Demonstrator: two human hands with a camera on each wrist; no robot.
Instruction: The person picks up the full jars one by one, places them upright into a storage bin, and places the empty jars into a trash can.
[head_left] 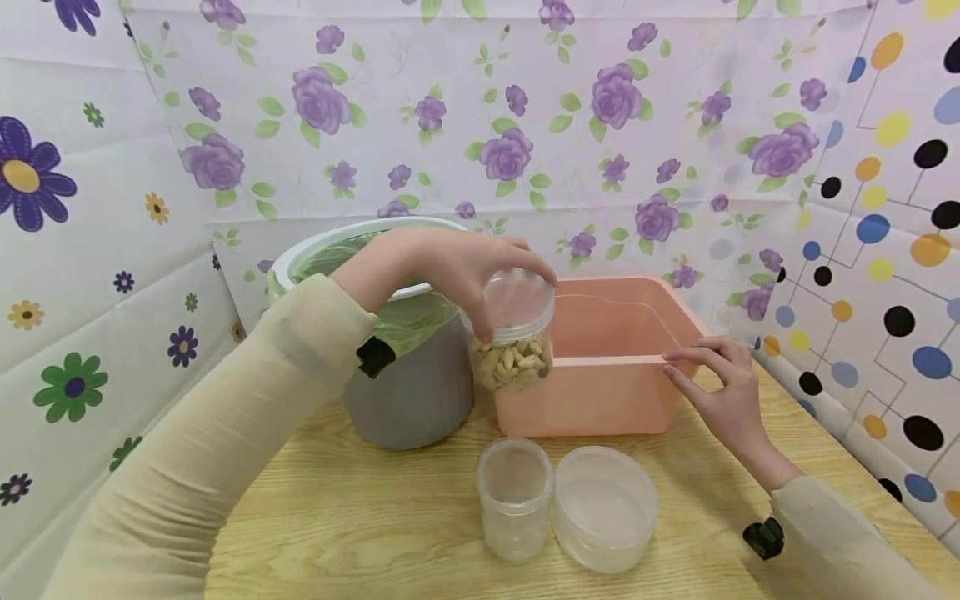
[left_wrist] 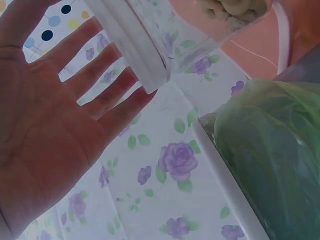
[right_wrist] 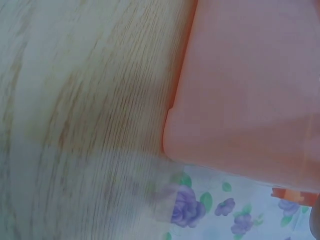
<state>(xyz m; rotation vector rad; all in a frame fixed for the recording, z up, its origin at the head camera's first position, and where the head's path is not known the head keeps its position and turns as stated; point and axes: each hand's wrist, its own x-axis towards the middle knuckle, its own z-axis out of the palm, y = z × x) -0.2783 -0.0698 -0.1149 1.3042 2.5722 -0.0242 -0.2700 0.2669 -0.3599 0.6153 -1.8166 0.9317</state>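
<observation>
My left hand [head_left: 461, 262] holds a clear plastic jar [head_left: 516, 333] by its lid from above, fingers and thumb spread around the lid's edge. Pale, curved nuts [head_left: 516, 362] fill the lower part of the jar, which hangs in the air in front of the salmon-pink plastic bin [head_left: 592, 400]. In the left wrist view the jar's lid [left_wrist: 137, 45] meets the fingertips while the palm stays off it. My right hand [head_left: 723, 392] pinches the bin's front rim near its right corner, thumb against the outer side; only a sliver of a fingertip shows in the right wrist view.
Left of the bin stands a grey trash can [head_left: 408, 392] with a white rim and a green liner bag [head_left: 416, 321]. Nearer on the wooden table [head_left: 337, 508] are a tall clear jar [head_left: 516, 508] and a wide, low clear container [head_left: 606, 508], side by side. Patterned sheets [head_left: 450, 100] hang around the table.
</observation>
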